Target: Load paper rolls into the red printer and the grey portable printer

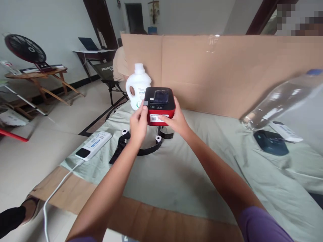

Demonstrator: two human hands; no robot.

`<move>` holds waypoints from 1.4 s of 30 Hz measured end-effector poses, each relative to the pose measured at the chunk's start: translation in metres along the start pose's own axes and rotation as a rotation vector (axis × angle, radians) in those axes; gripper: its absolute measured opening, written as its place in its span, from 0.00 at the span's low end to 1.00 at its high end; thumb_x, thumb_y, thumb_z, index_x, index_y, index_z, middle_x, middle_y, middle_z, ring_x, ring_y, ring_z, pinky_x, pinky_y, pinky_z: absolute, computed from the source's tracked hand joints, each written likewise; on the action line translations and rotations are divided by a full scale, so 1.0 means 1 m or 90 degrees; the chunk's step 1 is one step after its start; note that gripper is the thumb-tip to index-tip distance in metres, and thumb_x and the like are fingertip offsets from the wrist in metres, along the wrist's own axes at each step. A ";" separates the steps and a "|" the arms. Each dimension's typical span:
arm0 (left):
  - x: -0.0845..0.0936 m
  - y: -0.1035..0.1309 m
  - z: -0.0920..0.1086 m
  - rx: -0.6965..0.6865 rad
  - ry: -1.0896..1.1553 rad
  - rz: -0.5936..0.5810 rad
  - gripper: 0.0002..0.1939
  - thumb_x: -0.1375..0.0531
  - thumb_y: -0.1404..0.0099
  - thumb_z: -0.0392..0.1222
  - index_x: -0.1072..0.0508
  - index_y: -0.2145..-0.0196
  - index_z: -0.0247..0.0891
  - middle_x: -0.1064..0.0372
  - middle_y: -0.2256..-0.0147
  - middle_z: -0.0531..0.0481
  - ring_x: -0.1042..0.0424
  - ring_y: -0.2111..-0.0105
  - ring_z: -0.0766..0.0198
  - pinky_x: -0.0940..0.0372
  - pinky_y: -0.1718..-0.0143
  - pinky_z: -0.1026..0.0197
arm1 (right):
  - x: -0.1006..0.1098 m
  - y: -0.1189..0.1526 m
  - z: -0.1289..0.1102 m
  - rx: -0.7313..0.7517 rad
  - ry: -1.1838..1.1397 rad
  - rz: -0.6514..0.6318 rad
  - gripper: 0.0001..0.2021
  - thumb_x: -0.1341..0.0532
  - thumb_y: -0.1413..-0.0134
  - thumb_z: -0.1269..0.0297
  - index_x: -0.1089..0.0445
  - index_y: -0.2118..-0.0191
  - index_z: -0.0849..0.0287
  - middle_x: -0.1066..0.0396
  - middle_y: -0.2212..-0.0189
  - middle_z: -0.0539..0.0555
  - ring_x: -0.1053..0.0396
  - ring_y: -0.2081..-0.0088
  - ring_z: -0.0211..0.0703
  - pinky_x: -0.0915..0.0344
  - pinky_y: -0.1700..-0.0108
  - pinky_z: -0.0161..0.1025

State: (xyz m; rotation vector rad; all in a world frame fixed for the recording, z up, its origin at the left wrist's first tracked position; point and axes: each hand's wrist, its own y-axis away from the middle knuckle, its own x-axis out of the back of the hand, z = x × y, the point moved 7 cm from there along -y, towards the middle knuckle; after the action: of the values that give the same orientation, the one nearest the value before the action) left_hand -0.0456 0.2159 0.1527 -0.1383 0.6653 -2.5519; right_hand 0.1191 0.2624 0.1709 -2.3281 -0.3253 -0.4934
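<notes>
Between my two hands is a red box-shaped device with a black top (pixel 160 107), raised above the cloth. A dark glossy panel shows on its upper face, and a white label sits on its front side. My left hand (pixel 138 123) is closed on the left edge, thumb near the front corner. Along the right side, my right hand (pixel 178 119) grips it, with the thumb across the label. Below the device lies a black strap with white round ends (pixel 148 150), partly hidden by my left forearm. A white jug (pixel 138 84) stands behind the device.
A white power bank (pixel 94 146) with a cable lies left on the green cloth (pixel 176 181). Cardboard (pixel 207 74) stands along the back. At right are a large clear bottle (pixel 282 97), a dark flat object (pixel 271 142) and a white one (pixel 286 131).
</notes>
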 end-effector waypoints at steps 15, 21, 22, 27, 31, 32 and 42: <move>-0.147 0.177 -0.021 0.031 0.093 -0.311 0.30 0.44 0.30 0.48 0.41 0.34 0.41 0.45 0.34 0.47 0.45 0.34 0.54 0.50 0.32 0.50 | 0.141 0.215 0.057 -0.203 0.045 0.159 0.49 0.32 0.50 0.48 0.58 0.29 0.56 0.51 0.32 0.62 0.50 0.32 0.58 0.51 0.32 0.57; -0.151 0.179 -0.028 0.115 0.148 -0.354 0.28 0.44 0.30 0.49 0.38 0.35 0.41 0.41 0.36 0.47 0.42 0.35 0.54 0.48 0.33 0.49 | 0.135 0.223 0.067 -0.191 0.090 0.201 0.48 0.32 0.50 0.49 0.57 0.30 0.57 0.50 0.33 0.63 0.50 0.32 0.58 0.51 0.32 0.59; -0.150 0.179 -0.028 0.123 0.154 -0.356 0.29 0.44 0.31 0.49 0.39 0.35 0.41 0.41 0.36 0.47 0.42 0.35 0.54 0.47 0.33 0.49 | 0.134 0.223 0.067 -0.186 0.099 0.203 0.48 0.32 0.50 0.49 0.56 0.30 0.57 0.49 0.33 0.63 0.50 0.33 0.59 0.51 0.32 0.59; -0.147 0.180 -0.028 0.125 0.155 -0.353 0.29 0.42 0.33 0.49 0.38 0.36 0.42 0.42 0.35 0.46 0.43 0.35 0.54 0.44 0.34 0.52 | 0.134 0.224 0.068 -0.186 0.122 0.209 0.49 0.31 0.52 0.50 0.56 0.30 0.55 0.48 0.34 0.63 0.48 0.33 0.60 0.49 0.33 0.61; -0.146 0.179 -0.029 0.101 0.162 -0.333 0.23 0.41 0.34 0.47 0.34 0.43 0.40 0.36 0.39 0.42 0.35 0.40 0.53 0.38 0.38 0.51 | 0.133 0.225 0.071 -0.192 0.107 0.198 0.50 0.31 0.52 0.51 0.58 0.29 0.55 0.49 0.33 0.63 0.47 0.34 0.60 0.47 0.34 0.61; -0.146 0.180 -0.030 0.093 0.157 -0.333 0.22 0.41 0.34 0.47 0.33 0.44 0.40 0.34 0.41 0.41 0.33 0.42 0.53 0.37 0.40 0.51 | 0.133 0.225 0.071 -0.189 0.106 0.197 0.50 0.31 0.52 0.52 0.58 0.29 0.55 0.48 0.33 0.63 0.47 0.34 0.60 0.47 0.34 0.61; -0.139 0.183 -0.032 0.075 0.068 -0.309 0.22 0.40 0.34 0.49 0.33 0.45 0.41 0.30 0.45 0.42 0.29 0.46 0.53 0.34 0.43 0.52 | 0.132 0.226 0.072 -0.183 0.101 0.171 0.52 0.31 0.52 0.52 0.61 0.28 0.54 0.47 0.33 0.62 0.46 0.34 0.60 0.47 0.34 0.59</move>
State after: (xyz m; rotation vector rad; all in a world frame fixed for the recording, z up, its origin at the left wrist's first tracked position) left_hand 0.1484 0.1591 0.0400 -0.1367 0.5709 -3.0768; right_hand 0.3380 0.1650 0.0444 -2.5375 0.1433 -0.6181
